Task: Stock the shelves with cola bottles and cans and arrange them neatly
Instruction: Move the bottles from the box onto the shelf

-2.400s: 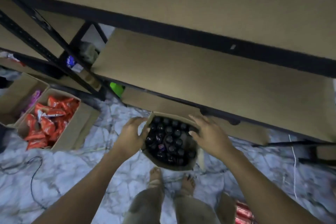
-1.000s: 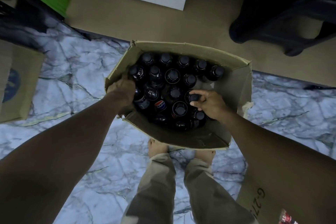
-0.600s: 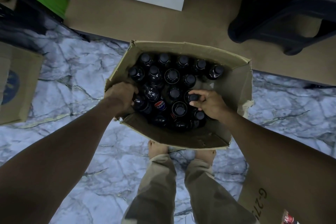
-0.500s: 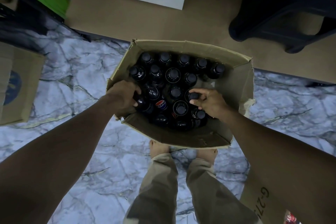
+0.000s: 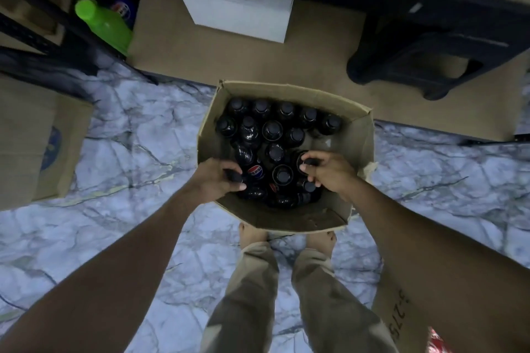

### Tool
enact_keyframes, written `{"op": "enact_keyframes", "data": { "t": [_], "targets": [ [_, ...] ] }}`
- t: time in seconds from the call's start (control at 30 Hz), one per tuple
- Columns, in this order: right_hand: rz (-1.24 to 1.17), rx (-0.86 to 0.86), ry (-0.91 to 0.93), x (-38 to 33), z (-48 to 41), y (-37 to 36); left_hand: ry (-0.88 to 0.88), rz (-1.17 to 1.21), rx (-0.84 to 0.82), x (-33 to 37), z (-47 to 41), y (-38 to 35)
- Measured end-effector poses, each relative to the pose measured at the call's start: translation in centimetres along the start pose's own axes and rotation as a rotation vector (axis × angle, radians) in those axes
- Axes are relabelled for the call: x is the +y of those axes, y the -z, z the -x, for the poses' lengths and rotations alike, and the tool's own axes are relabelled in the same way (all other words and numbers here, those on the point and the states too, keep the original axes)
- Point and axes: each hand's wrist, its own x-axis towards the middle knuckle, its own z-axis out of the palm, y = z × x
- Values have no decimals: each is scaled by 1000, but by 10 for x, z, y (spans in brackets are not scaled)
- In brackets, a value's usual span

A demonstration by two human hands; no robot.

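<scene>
1. The left hand's [image 5: 213, 179] fingers [image 5: 229, 165] curl round the black cap of a dark cola bottle [image 5: 234, 178] by the left wall of the open brown cardboard box [image 5: 355, 140].
2. The right hand [image 5: 329, 172] pinches a second bottle's cap [image 5: 308, 163].
3. The other black-capped bottles [image 5: 272, 130] stand packed on the left side of the box, with bare room along its right wall.
4. The box stands on the white marble floor [image 5: 129, 152], its far rim just beside the low brown shelf board [image 5: 258, 63]. Open floor lies on both sides.

A grey-white stone floor [image 5: 129, 137] is seen. An open cardboard box [image 5: 355, 146] is set on it in the middle. Another brown box [image 5: 28, 137] is placed at nine o'clock.
</scene>
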Motion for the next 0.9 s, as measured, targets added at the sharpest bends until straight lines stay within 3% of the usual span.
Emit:
{"op": "enact_keyframes", "data": {
  "t": [0.13,0.3,0.6,0.77,0.9],
  "targets": [
    [77,42,94,-51,75,19,36,396,111,48,85,13],
    [224,206,256,-142,212,53,-56,577,243,146,205,53],
    [323,573,548,-268,437,91,-356,328,483,272,393,136],
    [254,693,673,-317,519,118,-625,99,682,309,456,177],
    [241,763,752,-348,563,140,-723,20,742,331,487,200]
  ]
}}
